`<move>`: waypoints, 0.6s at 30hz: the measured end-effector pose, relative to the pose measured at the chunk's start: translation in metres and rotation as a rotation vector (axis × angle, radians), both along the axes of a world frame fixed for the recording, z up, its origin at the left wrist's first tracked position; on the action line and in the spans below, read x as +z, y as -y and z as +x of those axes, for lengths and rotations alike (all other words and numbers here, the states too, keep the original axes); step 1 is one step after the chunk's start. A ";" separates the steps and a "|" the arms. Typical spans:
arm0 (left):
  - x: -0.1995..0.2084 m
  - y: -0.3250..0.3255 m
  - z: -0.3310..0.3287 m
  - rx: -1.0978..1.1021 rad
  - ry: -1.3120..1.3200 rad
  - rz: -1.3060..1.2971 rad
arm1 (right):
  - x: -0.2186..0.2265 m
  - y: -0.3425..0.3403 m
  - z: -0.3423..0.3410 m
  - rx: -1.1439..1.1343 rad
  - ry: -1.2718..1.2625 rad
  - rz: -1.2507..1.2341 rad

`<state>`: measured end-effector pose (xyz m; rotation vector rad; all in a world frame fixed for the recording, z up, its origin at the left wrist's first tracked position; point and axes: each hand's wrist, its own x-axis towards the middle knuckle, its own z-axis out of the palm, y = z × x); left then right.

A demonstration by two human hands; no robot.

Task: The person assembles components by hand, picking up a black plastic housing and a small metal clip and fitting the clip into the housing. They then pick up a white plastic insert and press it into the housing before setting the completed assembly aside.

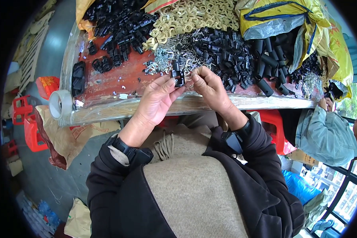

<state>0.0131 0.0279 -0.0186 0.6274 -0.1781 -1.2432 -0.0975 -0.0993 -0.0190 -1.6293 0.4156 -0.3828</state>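
Work is seemingly running mid-piece, the left hand (154, 99) holding a black fitting (178, 79) at centre frame, the right hand (211, 89) pinching narrowly, any contents unclear, while loose black tubes (269, 60) are lying heaped upper right, apparently unused.

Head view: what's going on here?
A person's left hand holds a small black part up at the near edge of a red-topped table. The right hand is curled close beside it; whether it grips something tiny is unclear. Beyond lie piles of beige rings, silvery metal pieces and black tubes. Another person is at the table's right end.
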 end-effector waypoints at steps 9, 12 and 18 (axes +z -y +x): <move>0.010 -0.005 0.000 -0.066 0.046 -0.017 | 0.014 0.009 -0.006 0.119 0.102 -0.105; 0.008 -0.010 0.001 -0.101 0.047 0.015 | 0.019 0.009 -0.008 0.113 0.167 -0.353; 0.012 -0.012 -0.004 -0.103 0.099 0.065 | 0.033 0.004 -0.009 0.111 0.191 -0.442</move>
